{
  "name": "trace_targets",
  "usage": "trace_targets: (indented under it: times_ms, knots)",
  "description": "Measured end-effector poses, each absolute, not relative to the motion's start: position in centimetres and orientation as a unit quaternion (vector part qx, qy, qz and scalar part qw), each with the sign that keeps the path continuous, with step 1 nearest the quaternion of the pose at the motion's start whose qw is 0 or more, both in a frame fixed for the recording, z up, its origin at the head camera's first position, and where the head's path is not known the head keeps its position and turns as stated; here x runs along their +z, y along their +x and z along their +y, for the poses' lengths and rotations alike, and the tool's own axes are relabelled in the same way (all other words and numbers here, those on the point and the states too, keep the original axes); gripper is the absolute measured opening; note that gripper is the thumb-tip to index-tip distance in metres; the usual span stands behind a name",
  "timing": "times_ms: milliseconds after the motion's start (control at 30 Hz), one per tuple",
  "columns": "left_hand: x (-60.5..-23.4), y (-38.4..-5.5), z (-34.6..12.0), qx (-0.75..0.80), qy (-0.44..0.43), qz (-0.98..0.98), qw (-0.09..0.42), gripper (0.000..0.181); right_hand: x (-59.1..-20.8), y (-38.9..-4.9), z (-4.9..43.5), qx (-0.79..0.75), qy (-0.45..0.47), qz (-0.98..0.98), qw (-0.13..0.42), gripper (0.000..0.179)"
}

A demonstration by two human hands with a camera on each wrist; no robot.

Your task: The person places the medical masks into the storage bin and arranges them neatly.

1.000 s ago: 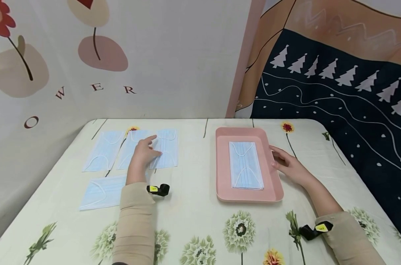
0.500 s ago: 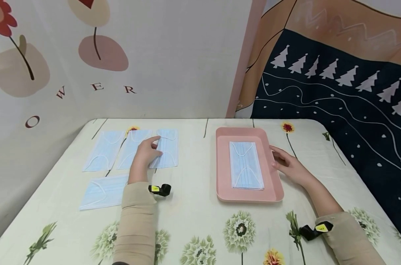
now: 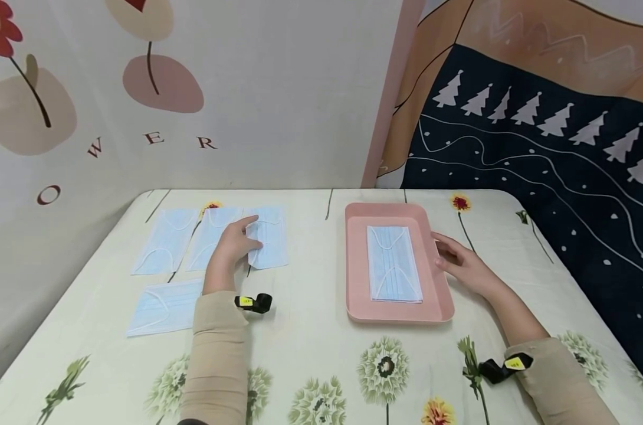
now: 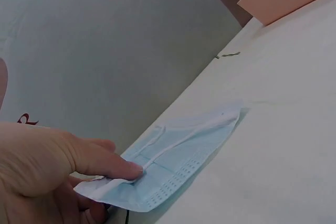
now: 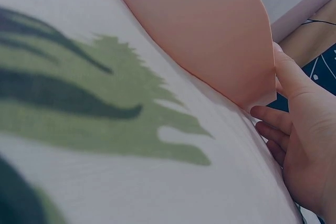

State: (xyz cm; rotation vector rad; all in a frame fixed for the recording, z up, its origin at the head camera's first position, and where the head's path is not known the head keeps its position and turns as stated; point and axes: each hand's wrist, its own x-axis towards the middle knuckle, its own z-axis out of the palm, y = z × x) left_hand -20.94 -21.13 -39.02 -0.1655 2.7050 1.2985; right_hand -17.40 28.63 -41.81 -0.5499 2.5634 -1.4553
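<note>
My left hand (image 3: 231, 248) pinches the left edge of a pale blue face mask (image 3: 272, 245) at the back left of the table. In the left wrist view the thumb presses on top of that mask (image 4: 178, 153), with fingers beneath, and its near edge lifts off the cloth. My right hand (image 3: 467, 265) rests against the right side of a pink tray (image 3: 401, 313), fingers loosely bent. In the right wrist view its fingertips meet the outer tray wall (image 5: 220, 40). Inside the tray lies a blue mask (image 3: 394, 265) with white ear loops.
Two more masks, one at the far left (image 3: 164, 242) and one partly behind the left hand (image 3: 207, 236), lie flat. Another mask (image 3: 162, 307) lies sideways in front, partly covered by the sleeve (image 3: 215, 354). A flowered cloth (image 3: 311, 330) covers the table; fabric walls (image 3: 279, 118) rise behind.
The mask under my left hand has shifted slightly right and turned a little, its left edge now pinched. My right hand and the tray keep their places.
</note>
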Motion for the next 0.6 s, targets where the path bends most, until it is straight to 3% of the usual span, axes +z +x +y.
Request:
trace_targets:
  times_ms: [300,600]
  knots:
    - [-38.93,-21.04,-21.06,0.434,-0.05,0.894,0.096,0.067,-41.93,-17.47,28.65,-0.477,-0.176,0.858,0.069,0.063]
    - [-38.98,-21.12,-20.69,0.47,-0.055,0.876,0.09,0.068,-41.9,-17.44,28.62,-0.486,-0.18,0.852,0.07,0.063]
